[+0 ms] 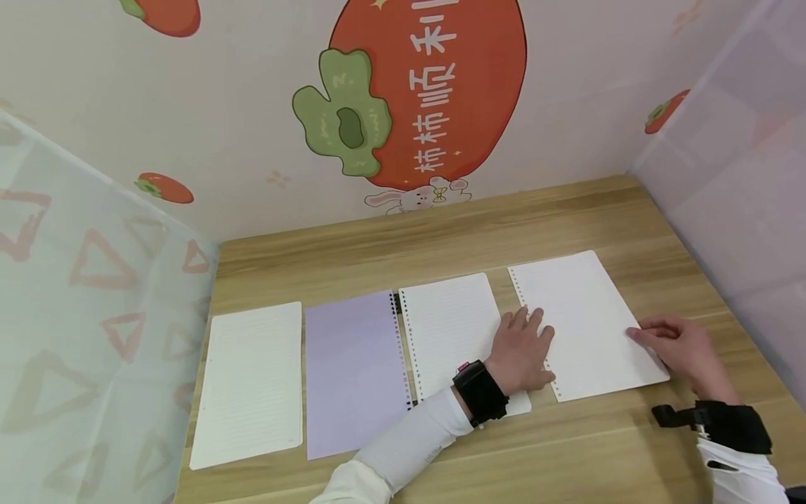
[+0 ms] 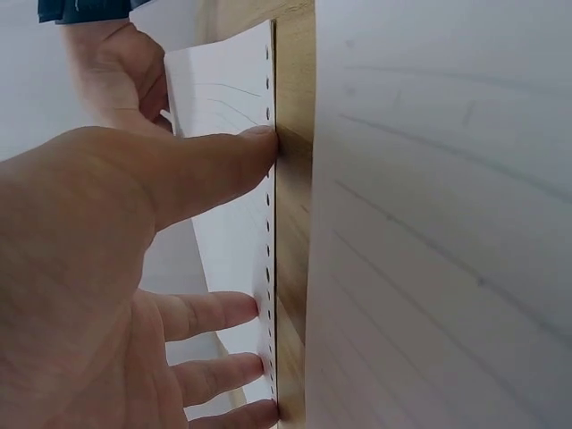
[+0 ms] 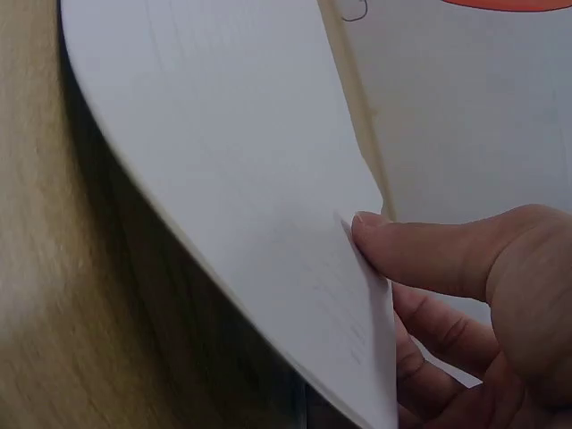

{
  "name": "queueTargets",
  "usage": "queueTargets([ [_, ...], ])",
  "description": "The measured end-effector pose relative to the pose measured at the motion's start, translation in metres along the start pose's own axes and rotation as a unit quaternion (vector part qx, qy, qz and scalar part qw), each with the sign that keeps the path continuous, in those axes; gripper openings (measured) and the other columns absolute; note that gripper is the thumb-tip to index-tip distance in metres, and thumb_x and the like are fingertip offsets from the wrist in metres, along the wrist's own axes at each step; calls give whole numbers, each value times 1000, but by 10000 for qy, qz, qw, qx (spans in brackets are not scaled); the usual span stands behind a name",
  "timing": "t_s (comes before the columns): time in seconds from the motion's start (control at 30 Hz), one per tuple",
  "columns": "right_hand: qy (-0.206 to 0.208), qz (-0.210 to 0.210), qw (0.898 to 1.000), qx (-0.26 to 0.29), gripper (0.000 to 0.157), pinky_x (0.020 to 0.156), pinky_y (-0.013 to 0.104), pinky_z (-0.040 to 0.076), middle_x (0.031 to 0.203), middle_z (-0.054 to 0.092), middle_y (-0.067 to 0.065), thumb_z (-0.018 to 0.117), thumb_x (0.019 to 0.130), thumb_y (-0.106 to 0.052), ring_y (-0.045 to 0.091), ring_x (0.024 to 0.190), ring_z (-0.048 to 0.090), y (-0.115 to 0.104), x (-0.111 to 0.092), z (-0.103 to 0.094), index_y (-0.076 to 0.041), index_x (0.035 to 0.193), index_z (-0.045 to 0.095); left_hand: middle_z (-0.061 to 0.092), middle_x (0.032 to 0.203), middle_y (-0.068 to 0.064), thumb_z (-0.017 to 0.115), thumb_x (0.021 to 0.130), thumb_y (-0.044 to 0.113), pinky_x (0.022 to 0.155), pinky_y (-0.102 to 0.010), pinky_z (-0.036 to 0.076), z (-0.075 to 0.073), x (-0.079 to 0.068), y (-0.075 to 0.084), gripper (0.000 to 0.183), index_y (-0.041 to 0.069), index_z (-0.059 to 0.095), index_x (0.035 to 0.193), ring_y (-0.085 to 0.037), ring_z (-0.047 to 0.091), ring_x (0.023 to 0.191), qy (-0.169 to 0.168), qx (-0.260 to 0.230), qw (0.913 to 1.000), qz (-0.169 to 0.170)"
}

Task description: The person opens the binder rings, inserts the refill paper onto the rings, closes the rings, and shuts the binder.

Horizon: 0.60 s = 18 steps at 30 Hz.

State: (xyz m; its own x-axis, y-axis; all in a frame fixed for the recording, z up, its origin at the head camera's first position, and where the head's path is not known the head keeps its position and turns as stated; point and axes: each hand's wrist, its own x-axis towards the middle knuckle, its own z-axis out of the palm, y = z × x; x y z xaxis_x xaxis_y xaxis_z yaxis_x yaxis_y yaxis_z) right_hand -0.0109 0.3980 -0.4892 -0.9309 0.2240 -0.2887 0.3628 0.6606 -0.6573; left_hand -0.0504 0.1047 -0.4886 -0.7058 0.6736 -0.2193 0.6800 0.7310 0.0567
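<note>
A white loose-leaf sheet (image 1: 585, 322) with punched holes along its left edge lies rightmost in a row of sheets on the wooden table (image 1: 441, 238). My left hand (image 1: 522, 346) lies flat with straight fingers on that punched edge (image 2: 234, 223), the thumb tip touching the strip of table (image 2: 293, 223) beside it. My right hand (image 1: 674, 343) pinches the sheet's right edge. In the right wrist view the thumb (image 3: 429, 255) is on top, the fingers are underneath, and the sheet (image 3: 241, 179) curves up off the table.
To the left lie a white lined sheet (image 1: 450, 329), a purple sheet (image 1: 355, 371) and another white lined sheet (image 1: 252, 381). Patterned partition walls close in the back, left and right (image 1: 743, 161). Bare wood shows behind the row of sheets.
</note>
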Motion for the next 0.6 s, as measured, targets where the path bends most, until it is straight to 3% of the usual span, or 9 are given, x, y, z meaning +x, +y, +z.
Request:
queueTargets([
  [0.23, -125, 216, 9991, -335, 63, 61, 25, 46, 93, 70, 0, 69, 92, -55, 2, 75, 53, 3, 2, -2, 3, 116, 71, 35, 165, -4, 62, 90, 66, 119, -40, 29, 3, 0, -1, 72, 27, 51, 150, -27, 31, 153, 53, -115, 9999, -7],
  [0.37, -222, 345, 9985, -373, 66, 61, 26, 46, 93, 68, 1, 66, 93, -57, 7, 76, 53, 3, 3, -3, 5, 117, 71, 35, 165, -10, 58, 95, 60, 123, -40, 26, 6, 2, -2, 72, 19, 48, 153, -32, 31, 152, 234, -673, 9974, 72],
  [0.47, -302, 394, 9979, -426, 69, 62, 27, 46, 100, 70, 9, 63, 94, -57, 10, 79, 53, 4, 2, -4, 6, 119, 71, 34, 163, -15, 55, 99, 55, 126, -39, 21, 6, 4, -2, 71, 12, 44, 154, -34, 29, 152, 354, -1513, 9878, 59],
  [0.6, -180, 231, 9979, -583, 67, 63, 27, 46, 110, 72, 24, 63, 96, -55, 12, 81, 56, 3, 0, -3, 8, 118, 73, 31, 164, -19, 54, 100, 51, 125, -34, 20, 4, 5, -2, 72, 5, 40, 155, -29, 24, 156, 349, -2461, 9683, -240],
])
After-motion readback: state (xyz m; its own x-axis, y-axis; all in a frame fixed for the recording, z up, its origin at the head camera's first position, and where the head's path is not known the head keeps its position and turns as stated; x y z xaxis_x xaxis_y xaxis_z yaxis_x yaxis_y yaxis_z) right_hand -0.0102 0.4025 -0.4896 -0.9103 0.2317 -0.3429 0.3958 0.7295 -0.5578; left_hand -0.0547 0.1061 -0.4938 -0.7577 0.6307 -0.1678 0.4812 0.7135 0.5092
